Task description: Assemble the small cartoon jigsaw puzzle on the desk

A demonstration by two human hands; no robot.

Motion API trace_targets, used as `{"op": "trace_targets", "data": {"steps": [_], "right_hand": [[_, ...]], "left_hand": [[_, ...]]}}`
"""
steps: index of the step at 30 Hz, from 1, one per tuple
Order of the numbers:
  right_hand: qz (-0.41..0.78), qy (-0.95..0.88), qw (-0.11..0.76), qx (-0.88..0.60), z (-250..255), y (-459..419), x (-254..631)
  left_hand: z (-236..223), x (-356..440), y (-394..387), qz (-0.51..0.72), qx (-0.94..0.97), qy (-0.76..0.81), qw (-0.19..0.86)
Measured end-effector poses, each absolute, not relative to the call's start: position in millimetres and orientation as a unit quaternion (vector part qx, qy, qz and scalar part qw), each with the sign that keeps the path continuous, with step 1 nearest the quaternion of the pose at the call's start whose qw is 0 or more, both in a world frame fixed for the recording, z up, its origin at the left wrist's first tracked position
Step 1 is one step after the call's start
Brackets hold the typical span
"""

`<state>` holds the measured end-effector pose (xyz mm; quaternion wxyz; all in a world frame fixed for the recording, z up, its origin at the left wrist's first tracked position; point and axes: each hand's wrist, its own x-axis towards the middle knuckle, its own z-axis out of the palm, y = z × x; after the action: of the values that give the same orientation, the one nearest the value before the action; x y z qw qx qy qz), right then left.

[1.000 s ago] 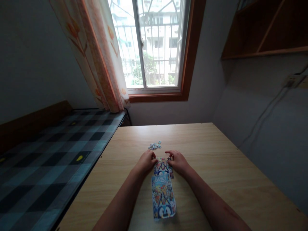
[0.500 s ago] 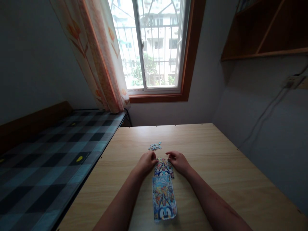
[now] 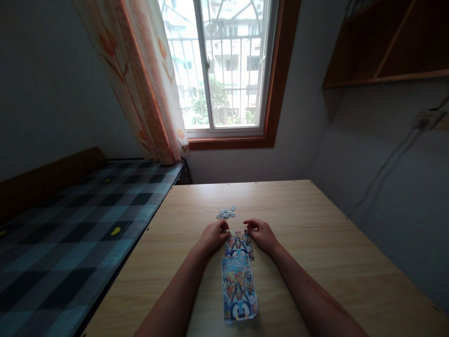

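Note:
A partly assembled jigsaw puzzle (image 3: 239, 245) with a colourful cartoon print lies flat on the table. My left hand (image 3: 214, 235) has its fingers curled, the tips against the puzzle's upper left edge. At the upper right corner, my right hand (image 3: 260, 234) pinches what looks like a small jigsaw piece between thumb and fingers. Just below the puzzle is a blue picture box (image 3: 240, 288) with a matching print, its top end meeting the puzzle's lower edge. Beyond my left hand sits a small heap of loose jigsaw pieces (image 3: 226, 213).
All of this rests on a pale wooden table (image 3: 298, 210). To the left stands a bed (image 3: 87, 224) with a checked cover. A window (image 3: 231, 65) with a flowered curtain (image 3: 140, 84) is ahead, and a wooden shelf (image 3: 389, 51) hangs at upper right.
My right hand has shifted slightly up and away from the puzzle's right edge, so more of that corner shows. My left hand, the box and the loose pieces look nearly still.

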<state>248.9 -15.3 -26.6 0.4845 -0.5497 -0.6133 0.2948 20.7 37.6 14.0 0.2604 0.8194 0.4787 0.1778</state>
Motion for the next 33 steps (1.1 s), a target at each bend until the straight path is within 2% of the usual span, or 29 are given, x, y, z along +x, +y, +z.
{"op": "trace_targets", "data": {"steps": [23,28,31,33], "right_hand": [[0.259,-0.692,0.408,-0.536,-20,-20,251],[0.255,-0.692,0.406,-0.539,-19,-21,250],[0.253,-0.693,0.404,-0.540,-17,-21,250],[0.250,-0.693,0.407,-0.540,-17,-22,249]], "left_hand": [[14,15,47,0.222,0.793,0.485,0.295],[16,18,44,0.273,0.778,0.510,0.245],[18,23,37,0.322,0.796,0.476,0.188],[18,29,30,0.300,0.830,0.437,0.172]]}}
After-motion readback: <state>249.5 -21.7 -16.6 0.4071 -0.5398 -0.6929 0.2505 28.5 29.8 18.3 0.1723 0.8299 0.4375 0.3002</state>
